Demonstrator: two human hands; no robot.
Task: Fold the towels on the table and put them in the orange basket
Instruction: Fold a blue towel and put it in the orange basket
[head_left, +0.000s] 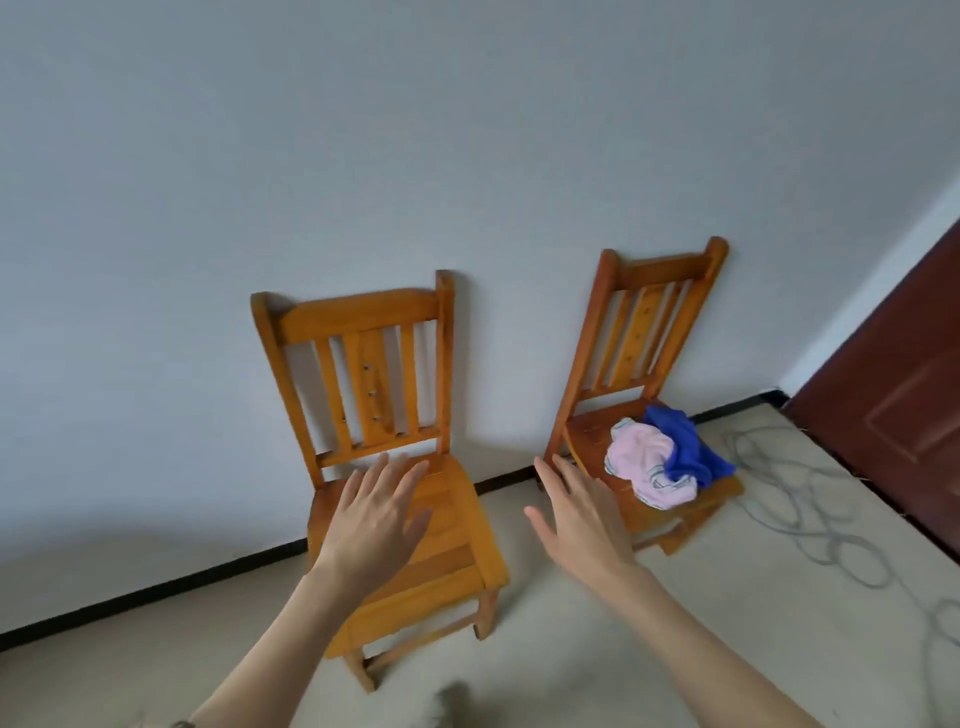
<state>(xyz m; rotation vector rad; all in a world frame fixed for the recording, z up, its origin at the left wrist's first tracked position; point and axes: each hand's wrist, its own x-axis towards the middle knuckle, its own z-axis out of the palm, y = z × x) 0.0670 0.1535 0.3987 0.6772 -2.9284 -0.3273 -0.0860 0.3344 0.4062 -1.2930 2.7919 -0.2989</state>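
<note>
1. The left hand (371, 512), fingers spread and holding nothing, hovers over the bare left chair (415, 561); the right hand (574, 512) is likewise spread.
2. The pink towel (647, 462) and blue towel (685, 441) lie crumpled at the right chair's (587, 431) front edge and could slip off if tugged.
3. No orange basket shows; cables (810, 519) on the floor could trip.

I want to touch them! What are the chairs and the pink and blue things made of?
Both chairs, the left chair and the right chair, look like varnished wood: orange-brown, shiny, with grain lines. The pink towel and the blue towel look like soft cloth, crumpled in folds; probably fluffy, though I cannot tell for sure.
</note>
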